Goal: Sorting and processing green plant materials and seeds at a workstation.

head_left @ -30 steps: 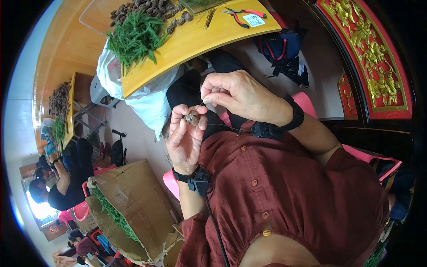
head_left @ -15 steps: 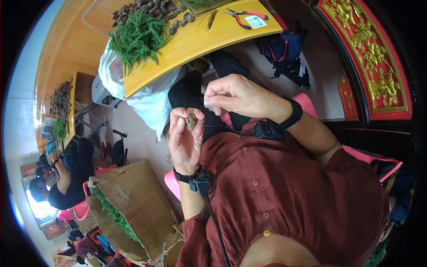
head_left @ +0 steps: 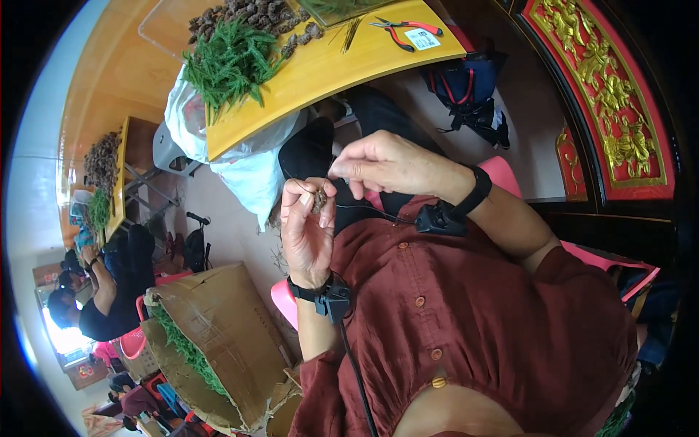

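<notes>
A small brown pine cone is pinched between the thumb and fingers of my left hand, in front of my lap. A thin dark strand, like wire, sticks out past those fingers on the far side. Close by on the right, my right hand has its thumb and forefinger pressed together near the cone. Whatever lies in that pinch is too fine to make out. Both wrists wear black straps with small devices.
On the yellow table lie green sprigs, pine cones, thin brown wires and red-handled pliers. A cardboard box of greenery stands at my left. Beneath the table are a plastic bag and a dark bag. Other people sit far left.
My right hand has shifted slightly down and its fingers have spread a little from their tighter curl. My left hand keeps hold of the pine cone, turned slightly.
</notes>
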`<move>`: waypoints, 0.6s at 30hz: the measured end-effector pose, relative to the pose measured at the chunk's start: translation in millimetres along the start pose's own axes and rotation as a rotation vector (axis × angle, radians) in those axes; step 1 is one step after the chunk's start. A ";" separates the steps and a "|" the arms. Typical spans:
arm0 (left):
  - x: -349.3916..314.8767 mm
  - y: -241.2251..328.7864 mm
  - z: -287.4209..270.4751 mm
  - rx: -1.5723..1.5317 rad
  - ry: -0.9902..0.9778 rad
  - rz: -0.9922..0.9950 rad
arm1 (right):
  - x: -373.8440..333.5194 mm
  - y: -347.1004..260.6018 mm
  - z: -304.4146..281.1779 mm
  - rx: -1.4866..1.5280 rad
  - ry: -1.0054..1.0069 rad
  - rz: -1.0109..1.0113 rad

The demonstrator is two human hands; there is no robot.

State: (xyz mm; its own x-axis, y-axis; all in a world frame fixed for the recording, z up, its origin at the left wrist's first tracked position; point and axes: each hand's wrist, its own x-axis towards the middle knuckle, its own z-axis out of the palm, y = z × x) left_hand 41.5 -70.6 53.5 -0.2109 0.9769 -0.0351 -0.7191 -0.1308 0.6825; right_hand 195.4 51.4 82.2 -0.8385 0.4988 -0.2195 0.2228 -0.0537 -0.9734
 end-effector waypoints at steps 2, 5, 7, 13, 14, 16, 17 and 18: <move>0.3 0.5 0.2 0.028 0.012 0.015 | 5.3 14.6 6.9 0.039 0.011 -0.162; 1.7 1.2 1.4 0.057 0.032 0.014 | 8.0 17.0 15.1 0.038 0.155 -0.370; 2.5 2.0 1.7 0.084 0.057 0.000 | 10.1 18.5 17.5 0.127 0.138 -0.368; -2.1 -0.6 5.5 0.168 0.137 0.023 | 11.6 19.5 26.8 0.455 0.124 -0.251; -2.7 -1.0 6.4 0.185 0.148 0.027 | 11.9 20.1 27.6 0.455 0.123 -0.251; -3.7 -2.3 6.4 0.202 0.160 0.031 | 13.0 23.2 29.3 0.433 0.139 -0.265; -4.2 -3.4 5.3 0.215 0.157 0.041 | 13.2 24.2 29.9 0.422 0.147 -0.273; -4.5 -4.5 4.1 0.228 0.153 0.052 | 13.3 24.4 30.0 0.422 0.146 -0.272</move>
State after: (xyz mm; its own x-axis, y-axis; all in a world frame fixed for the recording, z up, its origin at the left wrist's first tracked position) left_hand 48.4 -73.7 53.6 -0.3538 0.9306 -0.0941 -0.5412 -0.1216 0.8321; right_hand 174.7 30.7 53.5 -0.7531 0.6573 0.0273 -0.2388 -0.2344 -0.9424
